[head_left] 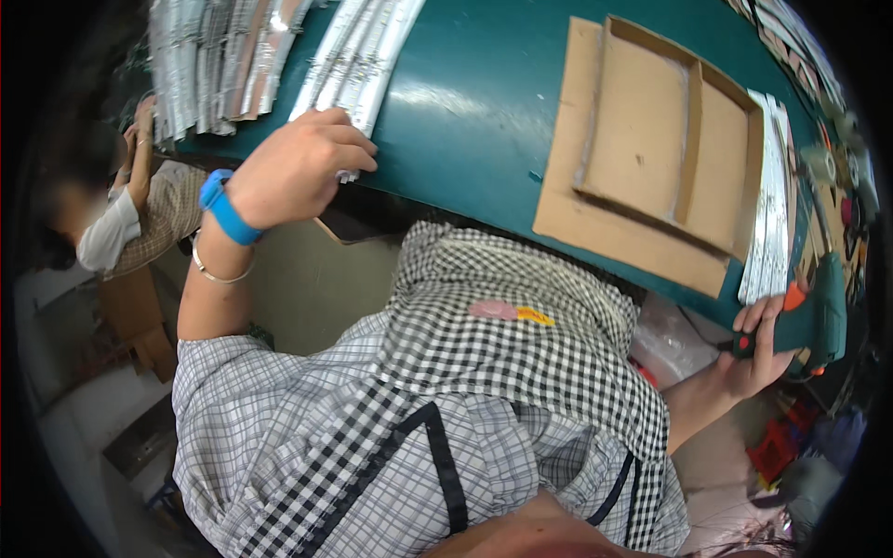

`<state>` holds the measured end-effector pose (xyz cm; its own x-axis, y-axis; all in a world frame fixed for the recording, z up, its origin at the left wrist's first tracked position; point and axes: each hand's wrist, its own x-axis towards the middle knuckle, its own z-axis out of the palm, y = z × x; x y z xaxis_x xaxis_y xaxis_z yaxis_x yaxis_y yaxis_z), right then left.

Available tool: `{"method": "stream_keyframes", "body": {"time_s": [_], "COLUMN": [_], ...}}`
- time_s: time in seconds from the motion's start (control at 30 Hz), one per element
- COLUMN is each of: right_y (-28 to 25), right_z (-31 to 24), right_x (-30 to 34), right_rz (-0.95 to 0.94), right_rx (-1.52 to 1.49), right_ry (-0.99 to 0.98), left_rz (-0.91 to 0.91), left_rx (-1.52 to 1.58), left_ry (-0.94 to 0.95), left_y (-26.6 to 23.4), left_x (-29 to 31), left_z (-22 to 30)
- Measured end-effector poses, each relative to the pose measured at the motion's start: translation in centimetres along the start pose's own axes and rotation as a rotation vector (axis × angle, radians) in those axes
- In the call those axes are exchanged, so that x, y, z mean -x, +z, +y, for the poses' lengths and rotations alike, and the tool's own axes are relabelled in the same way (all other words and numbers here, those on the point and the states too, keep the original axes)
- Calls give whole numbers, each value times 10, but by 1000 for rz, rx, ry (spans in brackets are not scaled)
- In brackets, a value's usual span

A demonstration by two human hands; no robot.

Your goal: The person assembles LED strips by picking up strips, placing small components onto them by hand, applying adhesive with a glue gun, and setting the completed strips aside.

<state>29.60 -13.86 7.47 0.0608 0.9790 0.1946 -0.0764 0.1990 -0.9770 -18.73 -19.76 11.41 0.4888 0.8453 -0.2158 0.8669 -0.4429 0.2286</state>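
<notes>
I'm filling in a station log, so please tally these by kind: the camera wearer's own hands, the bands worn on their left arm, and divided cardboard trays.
Hands: 2 (left hand, right hand)
Blue wristband: 1
Thin bangle: 1
Divided cardboard tray: 1
Total: 5
</notes>
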Motion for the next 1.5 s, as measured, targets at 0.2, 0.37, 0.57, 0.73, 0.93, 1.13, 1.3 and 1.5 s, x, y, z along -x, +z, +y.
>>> {"method": "stream_keyframes", "body": {"time_s": [0.2, 0.37, 0.57, 0.73, 0.93, 1.13, 1.3, 1.5], "right_y": [-10, -7, -23, -32, -24, -23, -10, 35], "right_z": [2, 3, 18, 19, 30, 38, 16, -2], "right_x": [-9, -13, -17, -23, -39, -42, -30, 7], "right_rz": [-37, 75, 214, 251, 156, 79, 225, 105], "right_rx": [-2, 119, 413, 841, 1236, 1315, 991, 219], "right_ry": [-85, -119, -208, -229, -347, -391, -93, -77], "left_rz": [249, 650, 404, 283, 285, 425, 511, 669], "left_rx": [123, 251, 188, 221, 251, 280, 633, 1183], "left_ry": [19, 160, 128, 184, 195, 233, 101, -10], "left_y": [3, 20, 38, 48, 49, 38, 31, 34], "left_x": [-50, -140, -214, -229, -231, -220, -198, -185], "left_z": [35, 78, 91, 81, 83, 89, 91, 83]}}
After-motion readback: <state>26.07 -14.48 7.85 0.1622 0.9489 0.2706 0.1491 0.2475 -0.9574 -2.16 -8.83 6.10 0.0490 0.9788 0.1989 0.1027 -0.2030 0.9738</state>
